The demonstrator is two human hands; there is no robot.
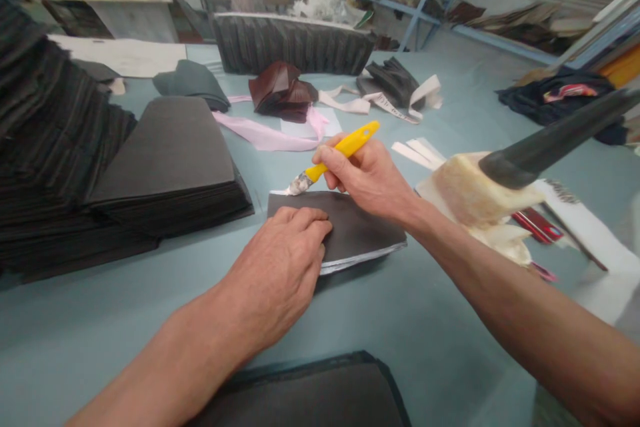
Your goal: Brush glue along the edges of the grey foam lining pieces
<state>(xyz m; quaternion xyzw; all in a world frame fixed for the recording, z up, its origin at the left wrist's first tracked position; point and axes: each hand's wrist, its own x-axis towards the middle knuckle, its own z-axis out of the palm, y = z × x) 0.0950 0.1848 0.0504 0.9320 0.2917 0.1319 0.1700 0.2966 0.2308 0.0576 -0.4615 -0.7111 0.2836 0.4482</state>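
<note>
My right hand (367, 177) is closed round the yellow handle of a paintbrush (350, 140). Its bristles, caked with a white paste, touch the far left edge of a small stack of dark sheets (365, 220). White coating shows along the near edge of that stack too. My left hand (293, 260) lies over the left part of the stack, fingers bent slightly and pressing down, with nothing gripped. Another dark stack (310, 397) lies nearest me, partly covered by my left forearm.
Tall piles of dark sheets (165, 153) stand at the left. To the right is a paste-crusted container (465, 193) with a black handle-like bar (550, 140) over it. Dark red material (283, 90), a pink strip (265, 132) and a row of dark pieces (295, 47) lie farther back.
</note>
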